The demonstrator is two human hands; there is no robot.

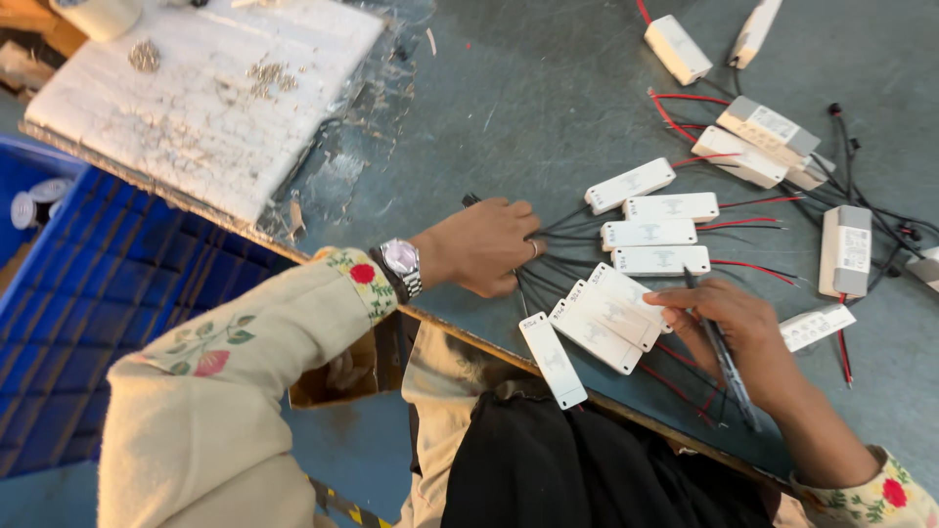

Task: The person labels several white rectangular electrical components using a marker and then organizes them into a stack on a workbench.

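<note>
Left hand: loosely curled, palm down, pinning the gathered black leads to the worktop.
Right hand: closed around a dark pen, fingertips on the white modules.
White modules: fanned out between both hands, near the worktop's front edge.

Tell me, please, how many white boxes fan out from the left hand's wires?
8 white boxes: four stacked right of the left hand holding the black wires, three overlapping by the right hand's pen, one at the table edge. Overlap may hide more.
</note>
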